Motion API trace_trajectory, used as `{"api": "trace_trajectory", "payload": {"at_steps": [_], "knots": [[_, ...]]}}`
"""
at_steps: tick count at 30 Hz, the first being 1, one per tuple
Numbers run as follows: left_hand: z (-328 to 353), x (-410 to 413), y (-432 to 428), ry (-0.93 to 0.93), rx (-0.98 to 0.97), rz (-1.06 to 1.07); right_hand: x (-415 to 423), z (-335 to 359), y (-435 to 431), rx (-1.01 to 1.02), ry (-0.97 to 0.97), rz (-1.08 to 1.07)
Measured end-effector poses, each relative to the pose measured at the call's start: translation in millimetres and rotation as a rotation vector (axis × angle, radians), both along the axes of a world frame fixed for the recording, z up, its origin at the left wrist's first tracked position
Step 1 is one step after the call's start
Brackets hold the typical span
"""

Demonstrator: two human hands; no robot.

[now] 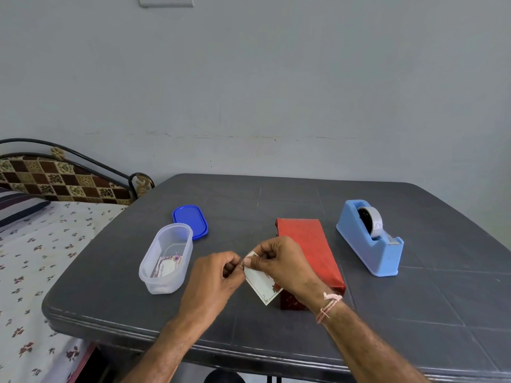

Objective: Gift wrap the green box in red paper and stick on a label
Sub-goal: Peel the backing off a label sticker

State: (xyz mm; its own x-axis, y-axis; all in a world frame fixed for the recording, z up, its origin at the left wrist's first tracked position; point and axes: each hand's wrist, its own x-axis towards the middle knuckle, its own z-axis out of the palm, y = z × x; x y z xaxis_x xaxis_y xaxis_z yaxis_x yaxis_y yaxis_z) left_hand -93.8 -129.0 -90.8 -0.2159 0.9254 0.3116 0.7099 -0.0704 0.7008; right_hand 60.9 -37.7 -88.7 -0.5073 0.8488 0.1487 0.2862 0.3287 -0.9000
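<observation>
Now both hands meet just above the near middle of the grey bench, holding a small white label with a printed border and a red flower at its lower corner. The right hand pinches the label's top edge between thumb and curled fingers. The left hand, fingers also curled in tight, pinches the same upper corner from the 9 o'clock side. The label hangs tilted like a diamond, its lowest corner pointing at 6 o'clock.

Taking the label as the centre of the dial, the box lies flat on the bench just beside it at 2 o'clock, long side running from 12 to 5. Red paper covers every face in view, and the right wrist crosses over its near end. A pale thread band is tied round that wrist.

Further out at 2 o'clock, well apart from the box, stands a light blue tape dispenser carrying a tape roll. At 9 o'clock a clear oval tub stands open with printed cards inside. Its blue lid lies flat behind it at 11 o'clock, touching or nearly touching the tub's far rim.

Beyond the bench's edge at 9 o'clock is a bed with a flowered sheet
</observation>
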Motion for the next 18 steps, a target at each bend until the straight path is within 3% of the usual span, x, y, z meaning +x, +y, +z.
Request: {"api": "trace_trajectory", "payload": {"at_steps": [10, 18], "knots": [[-3, -1, -1, 0.045, 0.003, 0.004, -2, -4, 5, 0.003, -0.011, 0.019], [-5, -18, 2, -0.349, -0.09, -0.119, 2, -6, 10, -0.029, -0.001, 0.02]]}}
